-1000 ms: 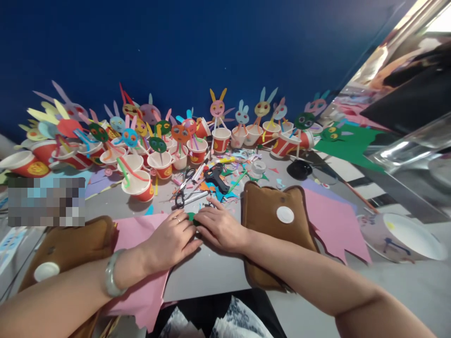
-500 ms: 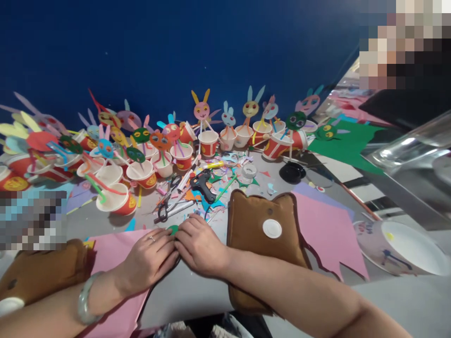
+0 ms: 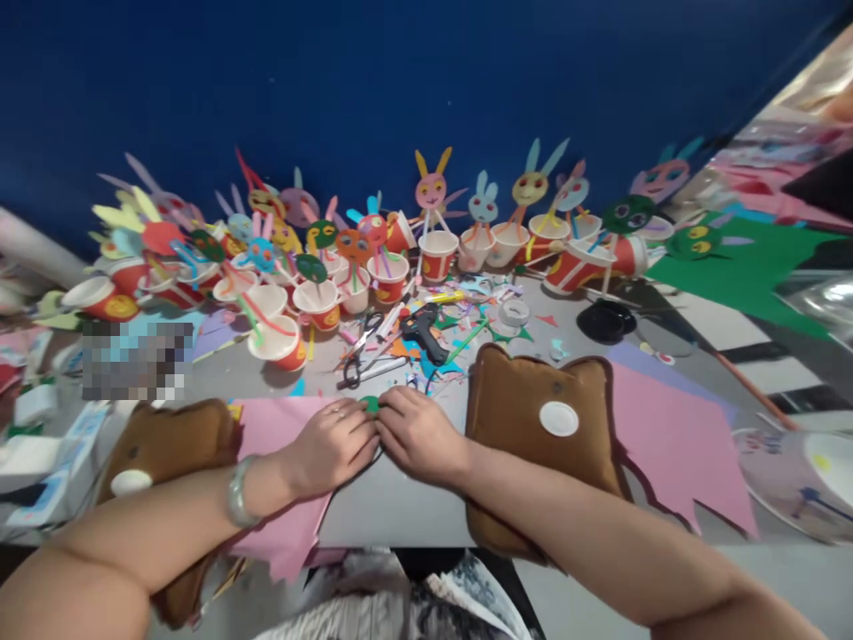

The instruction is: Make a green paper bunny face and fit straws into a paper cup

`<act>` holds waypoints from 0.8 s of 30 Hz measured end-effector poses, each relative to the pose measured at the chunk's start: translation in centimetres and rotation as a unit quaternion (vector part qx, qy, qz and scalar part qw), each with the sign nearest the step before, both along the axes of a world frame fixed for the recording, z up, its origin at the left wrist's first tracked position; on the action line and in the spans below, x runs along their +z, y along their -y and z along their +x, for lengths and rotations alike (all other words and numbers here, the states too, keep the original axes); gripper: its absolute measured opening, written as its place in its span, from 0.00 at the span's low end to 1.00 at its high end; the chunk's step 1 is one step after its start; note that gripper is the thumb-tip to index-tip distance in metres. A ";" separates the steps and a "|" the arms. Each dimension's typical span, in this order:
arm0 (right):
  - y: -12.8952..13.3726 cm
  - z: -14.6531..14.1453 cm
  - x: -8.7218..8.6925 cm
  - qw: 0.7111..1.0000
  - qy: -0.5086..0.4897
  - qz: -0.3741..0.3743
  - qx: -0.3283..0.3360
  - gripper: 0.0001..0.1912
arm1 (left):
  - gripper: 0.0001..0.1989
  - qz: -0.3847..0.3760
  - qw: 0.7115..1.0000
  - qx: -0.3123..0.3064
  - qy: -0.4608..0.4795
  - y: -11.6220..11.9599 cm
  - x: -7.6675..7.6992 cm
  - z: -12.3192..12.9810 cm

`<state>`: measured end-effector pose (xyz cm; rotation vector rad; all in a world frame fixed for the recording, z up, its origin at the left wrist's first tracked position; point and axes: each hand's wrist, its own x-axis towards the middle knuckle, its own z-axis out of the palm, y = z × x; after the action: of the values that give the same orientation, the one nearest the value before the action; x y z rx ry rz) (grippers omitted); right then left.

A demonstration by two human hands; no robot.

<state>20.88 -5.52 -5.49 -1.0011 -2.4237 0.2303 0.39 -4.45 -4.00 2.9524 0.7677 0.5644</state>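
My left hand [image 3: 337,446] and my right hand [image 3: 421,437] meet over the grey table, fingertips together. Between and just beyond their fingers shows a small rounded piece of green paper [image 3: 370,404]; both hands have their fingers curled in on it, and most of it is hidden. Past the hands lie a black glue gun [image 3: 426,332], a pair of scissors [image 3: 362,351] and a yellow marker [image 3: 445,298] among coloured paper scraps. Pink paper [image 3: 273,436] lies partly beneath my left forearm. A brown cushion [image 3: 513,404] with a white disc is under my right forearm.
Paper cups [image 3: 438,256] bearing paper rabbit faces on strips line the back, by the blue wall [image 3: 360,80]. A tape roll [image 3: 514,313] and a black lid [image 3: 603,320] sit to their front. At left is another brown cushion [image 3: 143,444]; at right, a white tub [image 3: 786,480].
The camera view has turned left and tilted, so the scene sits further right and more of the left table end shows. Both hands remain together on the green paper.
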 end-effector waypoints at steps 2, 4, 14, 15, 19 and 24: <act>-0.3 0.3 0.3 1.000 -0.008 0.008 0.016 0.13 | 0.13 -0.024 0.999 -0.003 -0.030 0.0 0.1 0.0; -0.6 0.6 0.4 1.000 -0.017 0.009 0.022 0.10 | 0.15 -0.032 0.998 -0.007 -0.046 -0.1 0.3 0.0; -1.2 1.3 0.4 1.000 -0.008 0.008 -0.012 0.07 | 0.18 -0.062 0.994 -0.029 -0.087 -0.2 2.3 -0.2; -1.2 1.3 0.5 1.000 -0.004 0.007 -0.009 0.08 | 0.18 -0.061 0.993 -0.038 -0.090 -0.2 2.4 -0.3; -0.9 1.5 0.9 1.000 0.024 0.005 0.005 0.09 | 0.20 -0.051 0.991 -0.074 -0.102 0.0 2.7 -0.5; -0.6 1.8 1.1 0.996 0.084 0.020 0.026 0.12 | 0.21 -0.020 0.993 -0.052 -0.106 1.0 3.1 -0.6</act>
<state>22.65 -4.92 -4.42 -0.9768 -2.5973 0.1184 -0.23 -5.42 -0.86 3.0253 0.6251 0.2289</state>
